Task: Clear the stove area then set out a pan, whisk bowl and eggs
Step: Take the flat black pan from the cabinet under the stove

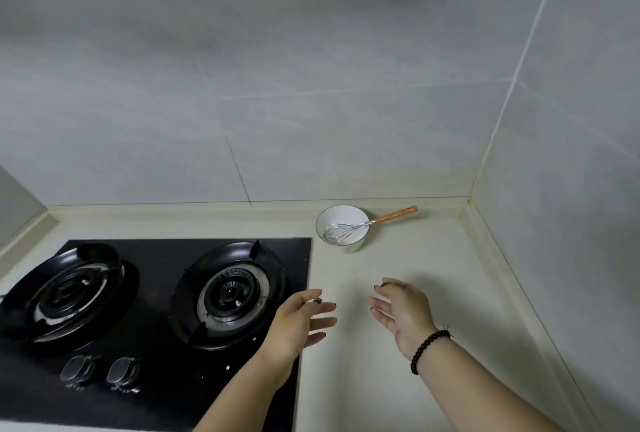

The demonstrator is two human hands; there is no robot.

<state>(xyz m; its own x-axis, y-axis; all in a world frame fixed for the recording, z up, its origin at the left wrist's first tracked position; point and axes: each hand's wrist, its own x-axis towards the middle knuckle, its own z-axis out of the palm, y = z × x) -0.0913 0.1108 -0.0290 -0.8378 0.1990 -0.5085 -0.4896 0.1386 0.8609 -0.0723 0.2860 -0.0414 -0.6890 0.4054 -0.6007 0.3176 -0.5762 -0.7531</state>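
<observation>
Both hands, left hand [300, 319] and right hand [401, 310], hovered open and empty. The bowl [342, 229] with whisk [349, 229] stood beyond them; it looked fragile, best held by 2 sides.

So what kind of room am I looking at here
Most likely a home kitchen. A black two-burner gas stove is set into a pale countertop in a tiled corner, and a white bowl holding a whisk sits near the wall. Both hands hover open, holding nothing.
</observation>
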